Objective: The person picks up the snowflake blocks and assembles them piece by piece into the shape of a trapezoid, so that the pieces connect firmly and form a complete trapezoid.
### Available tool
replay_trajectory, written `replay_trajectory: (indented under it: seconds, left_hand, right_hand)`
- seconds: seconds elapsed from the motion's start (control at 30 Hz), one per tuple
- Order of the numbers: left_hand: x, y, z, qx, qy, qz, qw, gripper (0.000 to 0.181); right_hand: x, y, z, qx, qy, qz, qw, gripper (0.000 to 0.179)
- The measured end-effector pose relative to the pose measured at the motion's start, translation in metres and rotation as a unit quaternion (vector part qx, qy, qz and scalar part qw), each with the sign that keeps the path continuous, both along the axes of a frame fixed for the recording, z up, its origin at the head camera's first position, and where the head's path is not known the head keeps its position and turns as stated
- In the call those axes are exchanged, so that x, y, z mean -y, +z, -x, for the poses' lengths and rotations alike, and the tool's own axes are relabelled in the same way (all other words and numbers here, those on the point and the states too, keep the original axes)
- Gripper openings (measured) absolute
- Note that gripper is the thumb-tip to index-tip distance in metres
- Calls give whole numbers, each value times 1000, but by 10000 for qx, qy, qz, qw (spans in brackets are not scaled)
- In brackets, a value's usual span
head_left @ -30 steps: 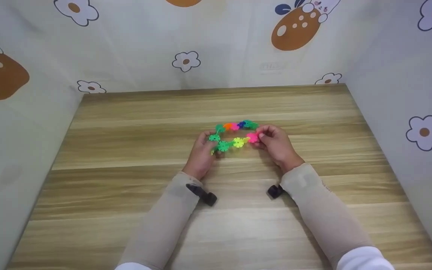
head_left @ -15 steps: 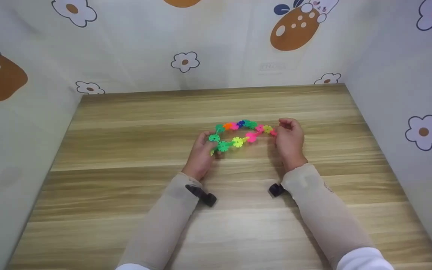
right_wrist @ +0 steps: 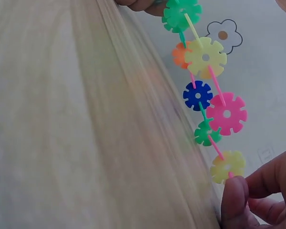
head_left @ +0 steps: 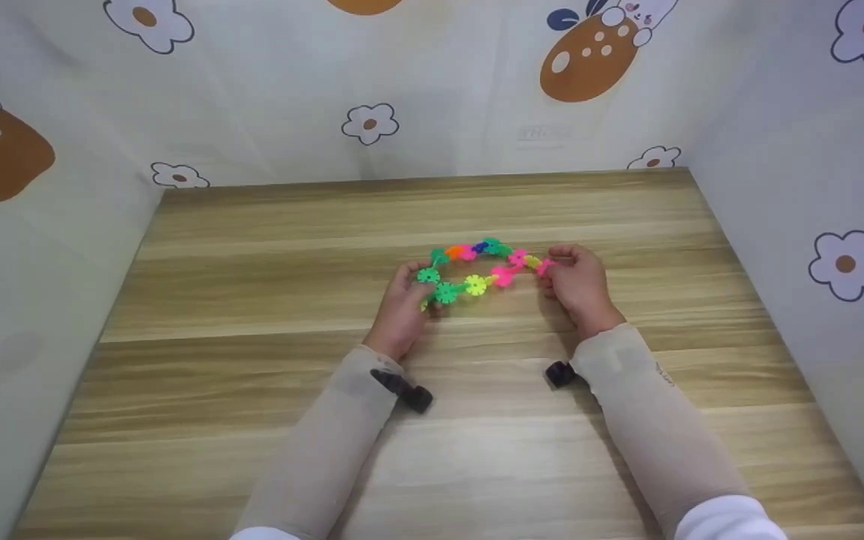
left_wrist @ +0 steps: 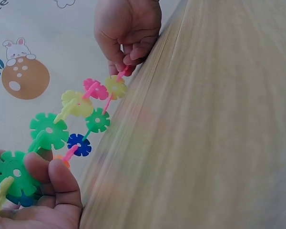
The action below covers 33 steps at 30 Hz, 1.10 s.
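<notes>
A looped chain of slotted plastic snowflake discs [head_left: 445, 292], in green, yellow, pink, orange and blue, spans the gap between my two hands. My left hand [head_left: 398, 311] grips its left part, and in the left wrist view the fingers curl around a large green disc [left_wrist: 16, 171]. At the right end, my right hand [head_left: 582, 289] pinches a pink disc [head_left: 544, 268] between thumb and fingers, beside a yellow disc [right_wrist: 228, 166]. That pink disc is mostly hidden by the fingertips. Whether the two strands join at the right end, I cannot tell.
Under the hands lies a wood-grain table [head_left: 447, 450]. A pale patterned cloth [head_left: 447, 82] with flowers and brown fruit surrounds it at the back and sides. Each wrist carries a small black camera [head_left: 418, 399] on a strap.
My right hand has left the pink disc of the front strand, moved right, and now pinches the pink disc at the chain's right end. My left hand has stayed in place.
</notes>
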State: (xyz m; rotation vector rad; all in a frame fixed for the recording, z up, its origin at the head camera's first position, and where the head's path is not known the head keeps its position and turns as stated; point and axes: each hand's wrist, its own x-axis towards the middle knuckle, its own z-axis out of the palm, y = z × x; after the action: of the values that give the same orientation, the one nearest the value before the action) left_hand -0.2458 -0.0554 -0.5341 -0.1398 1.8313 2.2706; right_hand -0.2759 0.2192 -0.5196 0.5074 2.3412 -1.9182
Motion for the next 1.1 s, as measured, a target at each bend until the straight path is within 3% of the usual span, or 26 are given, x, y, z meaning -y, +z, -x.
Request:
replay_trajectory:
  seconds: [0.27, 0.47, 1.1]
  left_hand:
    - [0, 0, -1, 14, 4, -34, 10000, 44]
    - [0, 2, -2, -79, -2, -38, 10000, 45]
    - [1, 2, -1, -30, 28, 1, 10000, 45]
  right_hand:
    - [2, -5, 1, -109, 170, 1018, 9946, 34]
    - [3, -5, 2, -32, 254, 1428, 9894, 24]
    - [3, -6, 2, 10, 477, 1702, 9842, 29]
